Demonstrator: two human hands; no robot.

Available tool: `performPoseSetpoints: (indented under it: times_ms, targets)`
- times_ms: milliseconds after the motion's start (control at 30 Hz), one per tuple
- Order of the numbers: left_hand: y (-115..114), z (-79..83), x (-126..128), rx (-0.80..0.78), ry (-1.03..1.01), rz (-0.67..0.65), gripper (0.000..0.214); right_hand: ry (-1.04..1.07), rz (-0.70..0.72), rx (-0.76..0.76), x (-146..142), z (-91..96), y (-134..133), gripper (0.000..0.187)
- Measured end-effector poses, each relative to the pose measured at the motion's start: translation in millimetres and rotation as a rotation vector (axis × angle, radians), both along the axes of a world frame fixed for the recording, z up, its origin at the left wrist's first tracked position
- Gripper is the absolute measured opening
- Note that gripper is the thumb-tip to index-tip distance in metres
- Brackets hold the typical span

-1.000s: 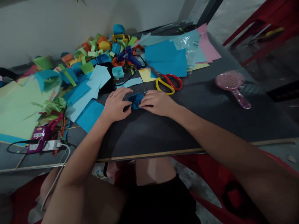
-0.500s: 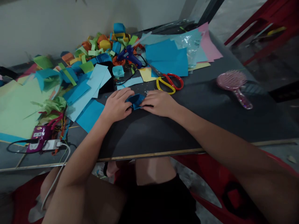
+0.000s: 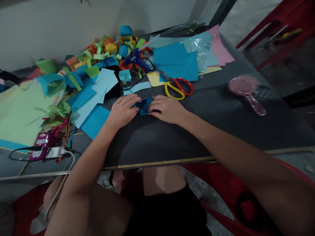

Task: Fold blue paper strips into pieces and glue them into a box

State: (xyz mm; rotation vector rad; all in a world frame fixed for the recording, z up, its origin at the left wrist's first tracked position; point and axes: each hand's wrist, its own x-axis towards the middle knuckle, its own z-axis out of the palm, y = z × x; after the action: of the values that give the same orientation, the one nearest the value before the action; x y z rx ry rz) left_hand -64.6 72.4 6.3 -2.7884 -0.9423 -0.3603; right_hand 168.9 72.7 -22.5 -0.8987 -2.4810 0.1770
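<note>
A small folded blue paper box (image 3: 144,106) sits on the dark tabletop between my hands, its open top facing up. My left hand (image 3: 125,109) pinches its left side, and my right hand (image 3: 167,108) pinches the right side; the fingertips partly cover its walls. Just beyond my right hand lie scissors (image 3: 179,88) with one yellow and one red handle loop. Left of my left hand are a blue paper sheet (image 3: 94,121) and light blue paper strips (image 3: 104,82). A small light blue paper box (image 3: 125,76) stands behind my left hand.
A dark blue glue gun (image 3: 137,60) rests by a heap of coloured folded paper pieces (image 3: 98,52) near the wall. Blue sheets (image 3: 174,60) lie at the back. A pink hairbrush (image 3: 246,88) is at right, a purple power strip (image 3: 41,144) with cables at left.
The blue paper box has opened wider between my fingers, so more of its inside shows. Both hands stay in nearly the same place.
</note>
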Motion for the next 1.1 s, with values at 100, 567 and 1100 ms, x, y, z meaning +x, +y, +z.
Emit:
performPoseSetpoints:
  times_ms: [100,567,1100]
  targets:
    - [-1.0,2.5,0.7,0.032,0.020,-0.011,0.027,0.014,0.005,0.004,0.3,-2.1,1.1,0.017]
    - [-1.5,1.6,0.6,0.068,0.040,-0.045,0.026,0.042,0.011,-0.013,-0.8,-2.8,1.0,0.017]
    - [-4.7,5.1,2.2,0.012,0.051,-0.007,0.028,0.037,0.005,-0.032,-1.3,-2.7,0.6,0.017]
